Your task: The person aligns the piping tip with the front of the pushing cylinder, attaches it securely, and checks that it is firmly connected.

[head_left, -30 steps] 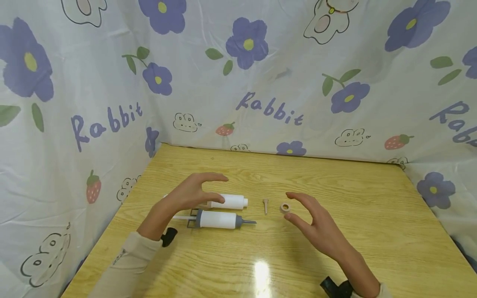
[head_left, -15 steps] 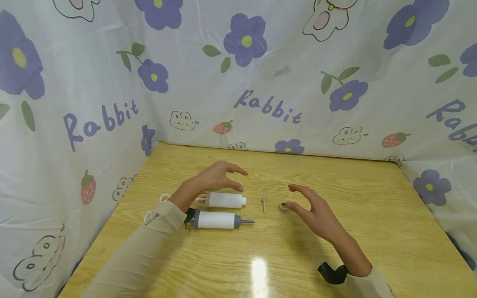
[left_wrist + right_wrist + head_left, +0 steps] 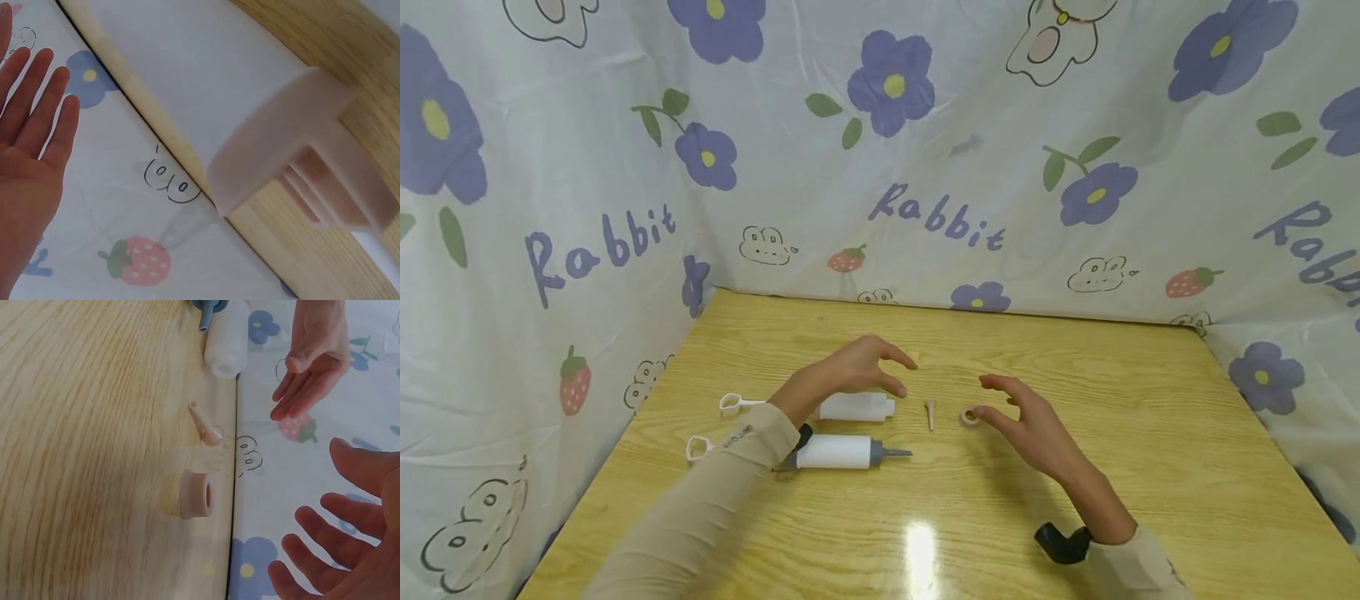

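Note:
My left hand [image 3: 867,367] hovers with spread fingers above a syringe-like white tube [image 3: 856,407], holding nothing. That tube's beige end collar [image 3: 281,137] looms large in the left wrist view. Nearer me, a second white syringe-like tube [image 3: 835,452] lies with a grey nozzle [image 3: 891,452] pointing right; my sleeve and wrist hide its other end. A small beige nozzle [image 3: 204,424] lies between the hands. Beside it is a beige ring cap [image 3: 195,495]. My right hand [image 3: 1026,421] is held above and right of the ring cap, its fingers loosely bent and holding nothing.
White pull rings [image 3: 698,448] of the tubes' rods stick out left of my left forearm. The wooden table [image 3: 1075,350] ends at a printed cloth [image 3: 820,167] behind and on the left. Dark wrist mounts [image 3: 1063,543] sit on both wrists.
My left hand has moved right, from the tubes' left part toward the small nozzle, uncovering the pull rings. My right hand has barely shifted. The objects lie as before.

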`<action>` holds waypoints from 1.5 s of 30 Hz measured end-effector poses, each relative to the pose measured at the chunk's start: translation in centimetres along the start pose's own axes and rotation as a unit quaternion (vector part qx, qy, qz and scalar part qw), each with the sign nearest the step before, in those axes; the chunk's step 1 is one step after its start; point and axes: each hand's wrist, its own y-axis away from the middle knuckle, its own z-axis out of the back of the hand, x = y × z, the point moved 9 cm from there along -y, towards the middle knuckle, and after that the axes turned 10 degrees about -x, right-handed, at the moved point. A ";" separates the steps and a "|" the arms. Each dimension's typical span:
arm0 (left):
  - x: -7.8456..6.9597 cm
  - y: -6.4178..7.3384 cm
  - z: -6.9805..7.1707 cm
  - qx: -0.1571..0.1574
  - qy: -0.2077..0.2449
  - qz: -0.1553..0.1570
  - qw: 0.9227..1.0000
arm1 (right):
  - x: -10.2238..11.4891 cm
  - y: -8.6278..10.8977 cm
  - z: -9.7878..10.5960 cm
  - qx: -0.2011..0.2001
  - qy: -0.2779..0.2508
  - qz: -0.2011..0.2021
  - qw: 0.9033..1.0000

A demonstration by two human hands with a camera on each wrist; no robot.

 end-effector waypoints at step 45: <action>-2.1 -3.4 -6.6 0.047 -0.174 -0.056 0.982 | -2.8 -1.3 -4.4 0.028 0.095 0.031 0.995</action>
